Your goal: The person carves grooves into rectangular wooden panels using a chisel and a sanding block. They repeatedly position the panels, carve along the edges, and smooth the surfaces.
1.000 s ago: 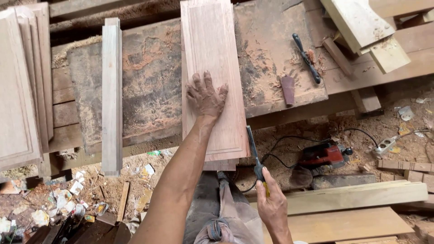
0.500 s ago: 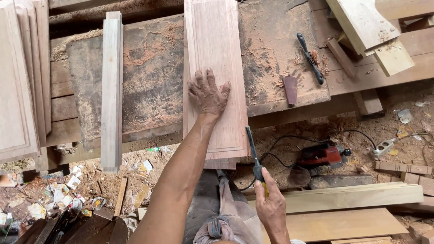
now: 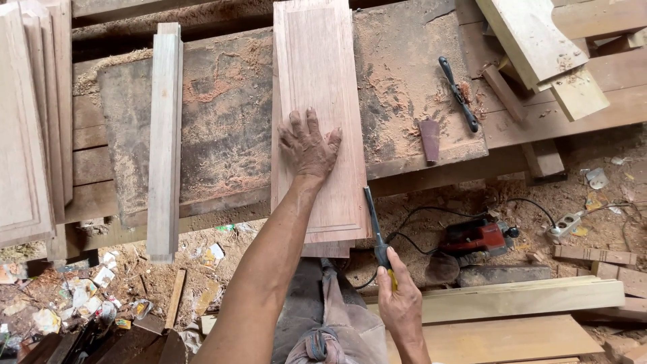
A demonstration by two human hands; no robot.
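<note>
My left hand (image 3: 309, 143) lies flat, fingers spread, on a reddish raised wooden panel (image 3: 317, 74) that rests lengthwise on a dusty workbench (image 3: 222, 121) and overhangs its near edge. A second panel edge shows just beneath it. My right hand (image 3: 399, 305) is closed on the yellow handle of a chisel (image 3: 375, 226), whose dark blade points up toward the panel's near right corner, close to its edge.
A long pale wood strip (image 3: 164, 135) lies left on the bench. Stacked panels (image 3: 27, 121) stand far left. A black-handled tool (image 3: 458, 93) and a small dark wedge (image 3: 429, 139) lie right. On the sawdust floor are a red power tool (image 3: 475, 236), a socket strip (image 3: 566, 224) and planks (image 3: 519, 300).
The view has shifted slightly. My left hand stays flat on the panel and my right hand keeps the chisel near the panel's near right corner.
</note>
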